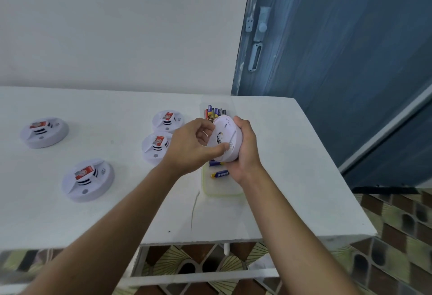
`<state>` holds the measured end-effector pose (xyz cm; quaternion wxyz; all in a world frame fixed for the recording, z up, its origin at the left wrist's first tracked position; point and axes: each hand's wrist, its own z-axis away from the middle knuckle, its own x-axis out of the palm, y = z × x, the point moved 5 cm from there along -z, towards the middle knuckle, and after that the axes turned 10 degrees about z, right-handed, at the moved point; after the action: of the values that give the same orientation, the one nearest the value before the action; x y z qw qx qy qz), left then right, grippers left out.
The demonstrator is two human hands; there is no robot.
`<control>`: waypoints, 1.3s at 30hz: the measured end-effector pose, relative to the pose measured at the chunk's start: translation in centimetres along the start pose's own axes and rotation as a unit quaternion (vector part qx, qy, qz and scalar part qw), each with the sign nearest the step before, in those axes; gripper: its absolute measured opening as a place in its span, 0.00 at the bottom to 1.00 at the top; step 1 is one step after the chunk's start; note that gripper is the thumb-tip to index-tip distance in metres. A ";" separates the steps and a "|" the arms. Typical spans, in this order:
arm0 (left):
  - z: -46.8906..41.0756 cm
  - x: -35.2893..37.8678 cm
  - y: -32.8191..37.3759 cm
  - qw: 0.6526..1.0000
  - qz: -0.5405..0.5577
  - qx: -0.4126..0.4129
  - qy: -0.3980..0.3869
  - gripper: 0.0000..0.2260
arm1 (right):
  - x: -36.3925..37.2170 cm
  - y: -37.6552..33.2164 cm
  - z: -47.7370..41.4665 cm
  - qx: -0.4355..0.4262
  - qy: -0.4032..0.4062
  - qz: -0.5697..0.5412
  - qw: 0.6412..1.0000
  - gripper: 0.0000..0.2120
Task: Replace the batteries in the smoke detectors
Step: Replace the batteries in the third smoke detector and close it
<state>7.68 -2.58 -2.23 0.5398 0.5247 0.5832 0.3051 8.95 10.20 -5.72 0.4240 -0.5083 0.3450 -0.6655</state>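
I hold a round white smoke detector [225, 139] tilted up above the tray, its flat back facing me. My right hand [244, 152] cups its right rim. My left hand [192, 146] grips its left edge, thumb pressed on the back near the lower rim. Several more white detectors lie on the table with red labels up: one far left [44, 132], one near left [88, 179], and two in the middle [167, 120] [156, 147]. Blue and yellow batteries [214, 112] lie in a clear tray [222, 190], and one loose battery [220, 174] shows under my right wrist.
The white table [292, 178] ends at a front edge near me and a right edge beside a blue door [339, 61]. A white wall stands behind the table. Patterned floor tiles [402, 236] show below and to the right.
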 end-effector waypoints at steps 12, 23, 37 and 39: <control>0.9 -0.5 -0.3 0.999 -0.010 -0.028 0.019 0.22 | -2.5 0.0 0.5 -0.019 0.026 -0.031 0.999 0.21; 3.9 -4.8 -6.2 0.925 -0.337 -0.134 -0.118 0.20 | -3.9 0.7 0.1 0.000 0.056 -0.095 0.994 0.16; 3.9 -4.5 -7.6 0.909 -0.375 -0.138 -0.121 0.24 | -2.6 1.6 -0.2 0.011 0.020 -0.101 0.995 0.17; 3.5 -4.2 -6.6 0.929 -0.342 -0.108 -0.092 0.20 | -2.4 1.7 -0.1 0.013 0.016 -0.105 0.994 0.17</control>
<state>8.56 -9.02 -7.84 0.7162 0.2574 0.6387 0.1133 9.49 11.74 -8.21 0.3531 -0.5256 0.2878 -0.7185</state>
